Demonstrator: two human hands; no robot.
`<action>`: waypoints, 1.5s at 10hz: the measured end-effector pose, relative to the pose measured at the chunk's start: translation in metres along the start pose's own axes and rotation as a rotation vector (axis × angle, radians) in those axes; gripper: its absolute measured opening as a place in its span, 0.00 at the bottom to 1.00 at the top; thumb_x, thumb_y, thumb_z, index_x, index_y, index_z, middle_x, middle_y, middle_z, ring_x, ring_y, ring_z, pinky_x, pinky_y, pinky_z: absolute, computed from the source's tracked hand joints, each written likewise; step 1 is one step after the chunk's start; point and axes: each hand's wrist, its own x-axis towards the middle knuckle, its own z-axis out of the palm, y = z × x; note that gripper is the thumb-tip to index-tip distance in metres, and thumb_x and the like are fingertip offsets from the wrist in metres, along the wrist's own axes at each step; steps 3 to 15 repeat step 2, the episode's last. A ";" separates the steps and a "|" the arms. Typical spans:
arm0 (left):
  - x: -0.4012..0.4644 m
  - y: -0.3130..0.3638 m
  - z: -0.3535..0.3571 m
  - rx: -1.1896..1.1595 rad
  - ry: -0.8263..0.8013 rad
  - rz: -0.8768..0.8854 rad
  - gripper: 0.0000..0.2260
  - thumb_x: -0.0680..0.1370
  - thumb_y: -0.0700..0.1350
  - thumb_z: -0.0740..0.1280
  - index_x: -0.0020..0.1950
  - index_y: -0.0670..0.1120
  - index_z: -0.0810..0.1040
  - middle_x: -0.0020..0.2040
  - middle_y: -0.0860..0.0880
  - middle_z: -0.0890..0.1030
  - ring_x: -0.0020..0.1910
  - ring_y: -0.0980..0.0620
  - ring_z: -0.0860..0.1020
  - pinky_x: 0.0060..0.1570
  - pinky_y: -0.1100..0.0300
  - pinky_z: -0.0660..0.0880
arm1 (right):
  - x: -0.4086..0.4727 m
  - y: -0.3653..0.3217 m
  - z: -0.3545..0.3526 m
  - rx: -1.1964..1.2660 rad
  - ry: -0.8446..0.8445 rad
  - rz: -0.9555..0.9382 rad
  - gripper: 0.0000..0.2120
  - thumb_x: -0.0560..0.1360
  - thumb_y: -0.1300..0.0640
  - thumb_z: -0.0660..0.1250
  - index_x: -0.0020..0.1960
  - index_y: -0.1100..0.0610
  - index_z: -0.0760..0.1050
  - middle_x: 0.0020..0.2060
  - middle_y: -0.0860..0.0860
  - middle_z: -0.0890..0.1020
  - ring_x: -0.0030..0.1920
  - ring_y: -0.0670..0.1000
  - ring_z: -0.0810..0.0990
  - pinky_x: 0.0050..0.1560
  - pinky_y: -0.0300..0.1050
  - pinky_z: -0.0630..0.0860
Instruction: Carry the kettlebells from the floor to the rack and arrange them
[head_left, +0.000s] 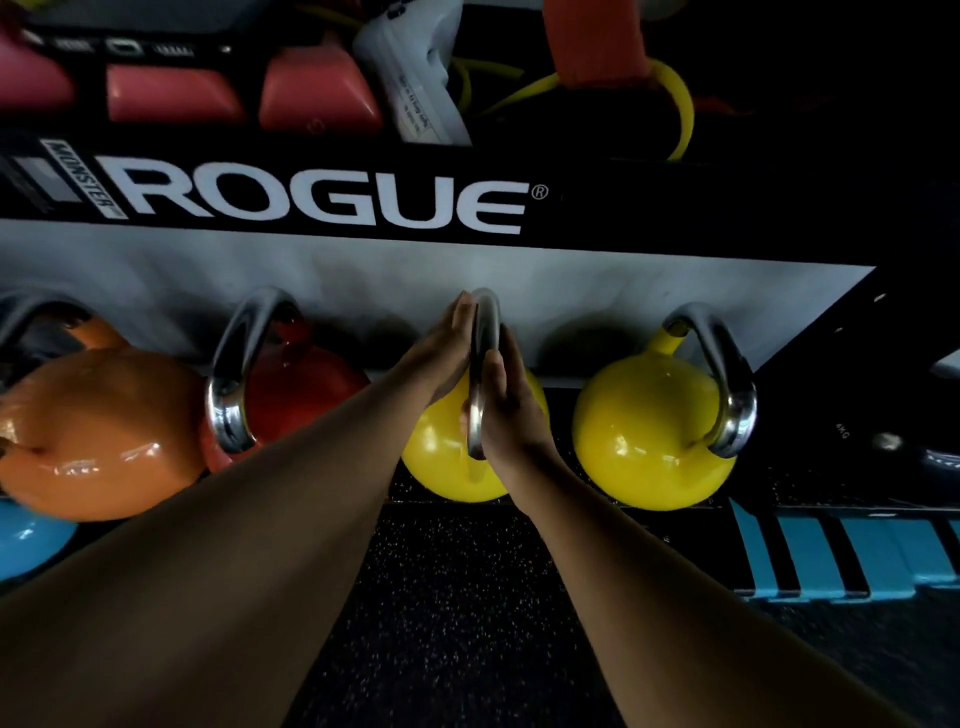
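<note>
A glossy yellow kettlebell (441, 457) with a chrome handle (480, 374) sits on the low rack shelf (810, 499), its handle pressed between the flat, open left hand (441, 353) and right hand (506, 410). Dark speckled floor (457, 597) lies below, at 6 o'clock. A second yellow kettlebell (649, 431) stands at 3 o'clock, red (296, 379) and orange (98, 431) ones at 9 o'clock, under the ROGUE beam (322, 200)

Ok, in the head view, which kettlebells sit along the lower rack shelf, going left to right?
Orange kettlebell → red kettlebell → yellow kettlebell, with the left hand and right hand pressed flat against either side of its steel handle → second yellow kettlebell.
</note>
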 end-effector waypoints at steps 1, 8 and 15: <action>-0.023 0.015 -0.011 0.348 0.081 0.075 0.21 0.84 0.50 0.51 0.73 0.42 0.65 0.74 0.40 0.66 0.74 0.41 0.64 0.70 0.54 0.59 | 0.003 -0.020 -0.022 -0.262 -0.058 -0.033 0.21 0.81 0.41 0.54 0.73 0.42 0.65 0.63 0.53 0.80 0.57 0.54 0.80 0.52 0.48 0.78; -0.036 0.027 -0.017 0.606 0.112 0.173 0.16 0.81 0.49 0.55 0.65 0.42 0.71 0.63 0.37 0.74 0.63 0.35 0.73 0.60 0.44 0.71 | 0.000 -0.026 -0.050 -0.467 -0.023 -0.117 0.18 0.79 0.46 0.61 0.68 0.47 0.71 0.58 0.54 0.82 0.50 0.52 0.81 0.45 0.42 0.76; -0.036 0.027 -0.017 0.606 0.112 0.173 0.16 0.81 0.49 0.55 0.65 0.42 0.71 0.63 0.37 0.74 0.63 0.35 0.73 0.60 0.44 0.71 | 0.000 -0.026 -0.050 -0.467 -0.023 -0.117 0.18 0.79 0.46 0.61 0.68 0.47 0.71 0.58 0.54 0.82 0.50 0.52 0.81 0.45 0.42 0.76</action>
